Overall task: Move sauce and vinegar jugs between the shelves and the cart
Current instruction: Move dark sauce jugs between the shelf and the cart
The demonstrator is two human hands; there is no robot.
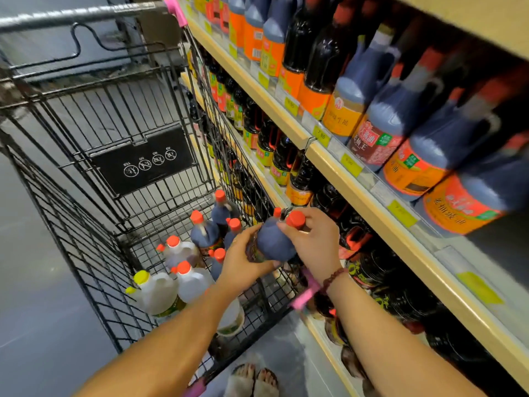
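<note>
Hands: dark sauce jug (274, 242) is gripped over the cart's rim (289, 276), left hand (243, 262) under the body, right hand (312, 239) at the neck.
Handling: judged heavy, rigid, slick; neck and base are favoured.

A shop aisle, a supermarket by the look of it. At right of the frame, long wooden shelves (357, 179) in tiers, packed with rows of dark sauce jugs (398, 118) bearing orange and red labels. Along the shelf edges, yellow price tags (320, 135) with printed numbers. At left and centre, a black wire shopping cart (94, 156) with a child-seat warning panel (143, 161), parked on a smooth grey floor (34, 296).
</note>
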